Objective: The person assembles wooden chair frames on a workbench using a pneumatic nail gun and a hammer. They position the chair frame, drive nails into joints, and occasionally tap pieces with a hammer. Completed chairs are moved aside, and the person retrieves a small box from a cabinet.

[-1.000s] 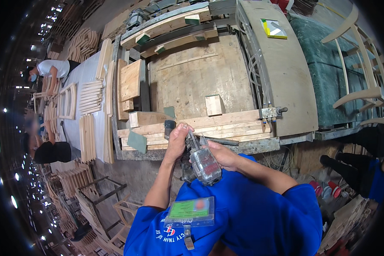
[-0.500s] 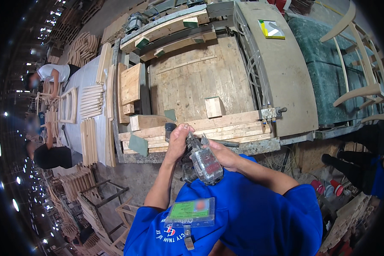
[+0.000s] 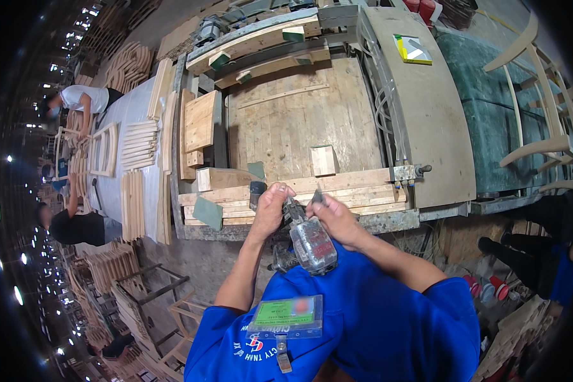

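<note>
Through the head camera I am viewing a worn metal tool [image 3: 313, 245], its blocky grey body sitting just in front of the blue shirt [image 3: 395, 318] and its narrow end pointing toward the bench. The left hand [image 3: 270, 210] is pinching that narrow end between thumb and fingers; how far the hidden fingers are wrapping around it I cannot tell. The right hand [image 3: 337, 219] is grasping a thin dark piece [image 3: 318, 196], which is standing up from between its fingertips beside the tool. Just beyond the hands, pale wooden beams [image 3: 363, 194] are lying along the near side of a large frame [image 3: 388, 219]. A dark cylinder [image 3: 257, 194] is resting there beside the left hand, and a flat grey-green piece [image 3: 208, 213] is lying farther left. Inside the frame, a wooden block [image 3: 323, 160] is standing on a worn wooden panel [image 3: 299, 121]. To the right, I am seeing a lever valve [image 3: 407, 172] at the frame's corner and a broad brown board [image 3: 430, 102]. To the left, slim wooden sticks [image 3: 140, 145] are lying in rows on a covered table [image 3: 113, 169], beyond which two co-workers are bending.
</note>
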Demonstrator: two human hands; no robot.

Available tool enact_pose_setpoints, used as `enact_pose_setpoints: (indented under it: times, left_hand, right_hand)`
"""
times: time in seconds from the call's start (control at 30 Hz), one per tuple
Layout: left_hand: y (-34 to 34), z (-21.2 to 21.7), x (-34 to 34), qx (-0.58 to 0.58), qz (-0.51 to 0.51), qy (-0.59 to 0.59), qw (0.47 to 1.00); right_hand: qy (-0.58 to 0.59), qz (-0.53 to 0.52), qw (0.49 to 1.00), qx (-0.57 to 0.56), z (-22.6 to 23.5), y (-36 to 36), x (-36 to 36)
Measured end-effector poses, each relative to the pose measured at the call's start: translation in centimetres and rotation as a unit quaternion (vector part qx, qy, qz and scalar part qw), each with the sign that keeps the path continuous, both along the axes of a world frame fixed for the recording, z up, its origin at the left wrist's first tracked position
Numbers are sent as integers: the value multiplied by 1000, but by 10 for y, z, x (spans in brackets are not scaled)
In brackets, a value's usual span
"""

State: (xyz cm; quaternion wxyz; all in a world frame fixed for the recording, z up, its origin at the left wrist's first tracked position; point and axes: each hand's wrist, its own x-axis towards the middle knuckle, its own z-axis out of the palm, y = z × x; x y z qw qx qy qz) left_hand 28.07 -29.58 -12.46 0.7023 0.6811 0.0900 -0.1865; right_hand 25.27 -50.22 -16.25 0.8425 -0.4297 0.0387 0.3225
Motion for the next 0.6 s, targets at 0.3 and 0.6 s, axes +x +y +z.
enact_pose_setpoints:
  times: [0.3, 0.6]
  left_hand:
    - [-4, -15, 2, -10, -14, -41, 999]
    - [-11, -11, 2, -20, -26, -39, 999]
  right_hand:
    - [-208, 50, 962, -167, 36, 4, 55]
    - [-331, 100, 906, -244, 49, -8, 63]
